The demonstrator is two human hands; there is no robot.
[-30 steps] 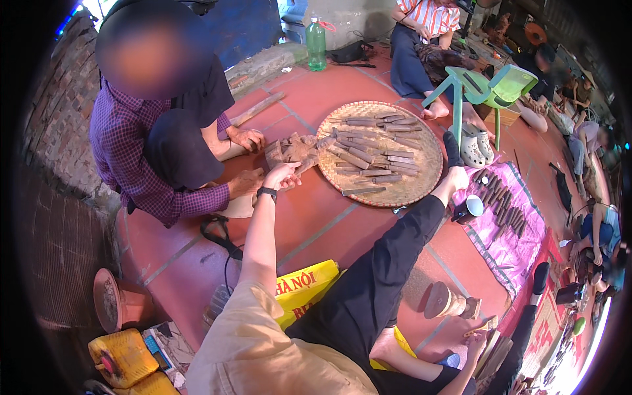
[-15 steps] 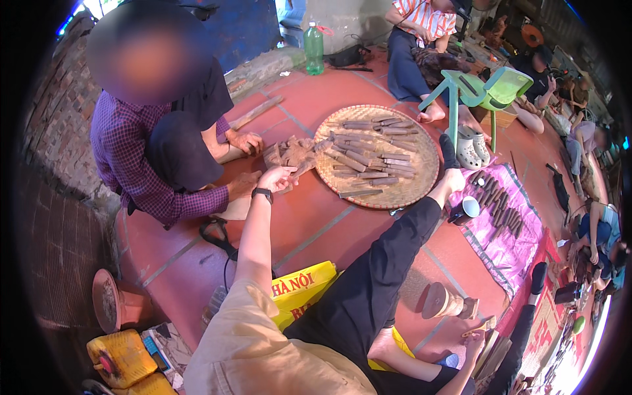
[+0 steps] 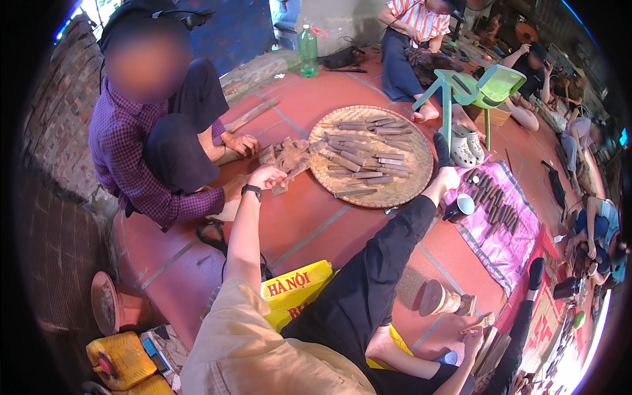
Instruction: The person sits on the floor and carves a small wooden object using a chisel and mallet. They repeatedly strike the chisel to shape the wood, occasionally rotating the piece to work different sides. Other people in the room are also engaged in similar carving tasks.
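Note:
My left hand, with a dark band on the wrist, reaches over the near edge of a rough brown wood carving. Its fingers point to the right over the wood, partly bent and not wrapped round it. The carving lies between me and a person in a purple checked shirt. One of that person's hands rests just beyond it. At the lower right, my right hand is beside my folded leg, its fingers closed on a small light wooden piece.
A round woven tray holds several wood-handled tools. Dark tools lie on a pink cloth beside a cup. A turned wooden stand lies on the tiles. Yellow bags, a green chair and other seated people surround me.
My left hand has shifted left along the carving's near edge, while the carving stays in place. The whole view has slid slightly. My right hand remains around the small wooden piece.

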